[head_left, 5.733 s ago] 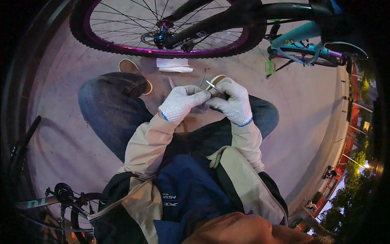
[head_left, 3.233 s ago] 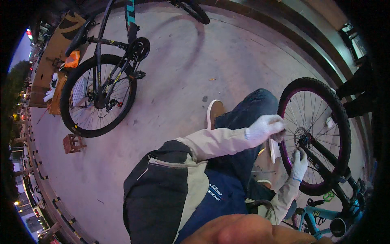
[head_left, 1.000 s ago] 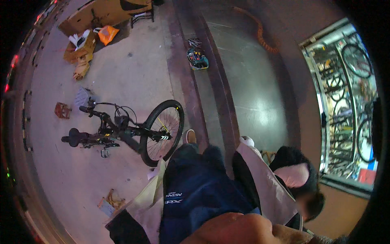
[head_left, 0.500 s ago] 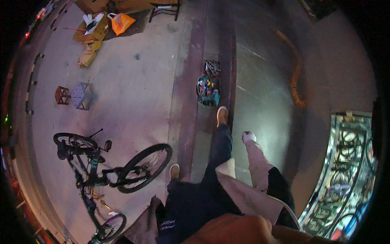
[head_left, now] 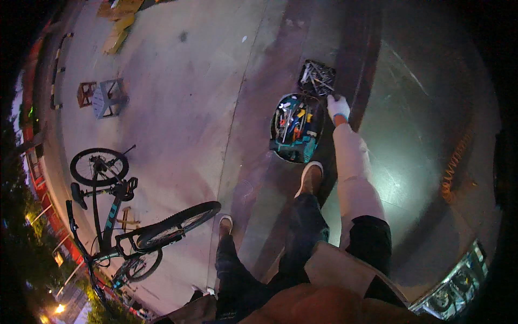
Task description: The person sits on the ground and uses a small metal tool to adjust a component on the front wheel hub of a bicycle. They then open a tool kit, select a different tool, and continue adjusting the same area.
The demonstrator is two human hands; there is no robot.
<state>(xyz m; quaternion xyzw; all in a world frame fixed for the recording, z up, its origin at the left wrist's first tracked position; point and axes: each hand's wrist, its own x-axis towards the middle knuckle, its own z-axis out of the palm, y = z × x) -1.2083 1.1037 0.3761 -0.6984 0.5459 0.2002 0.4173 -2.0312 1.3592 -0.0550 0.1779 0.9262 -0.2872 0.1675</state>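
Observation:
My right hand (head_left: 338,108), in a white glove, reaches down beside the near right corner of a black tray (head_left: 303,81) full of silvery metal tools. Its fingers look curled; what they hold, if anything, is too small to make out. Just left of the glove sits a rounded tool bag (head_left: 273,121) with a dark rim. Packed inside are tools in orange, yellow, blue and silver, with a teal tool (head_left: 309,147) at its near end. My left hand cannot be made out; the left sleeve (head_left: 189,312) shows only at the lower edge.
A dark bicycle (head_left: 110,218) stands at the left. Beyond it are a grey stool (head_left: 108,100) and a reddish-brown stool (head_left: 86,94). Cardboard (head_left: 117,35) lies at the far left. An orange coiled hose (head_left: 450,178) is on the right. My right shoe (head_left: 309,178) is close to the bag.
My right hand has moved forward and down, from beside my leg to the tray and tool bag. My body leans closer; the view has shifted, so the bag and tray look larger.

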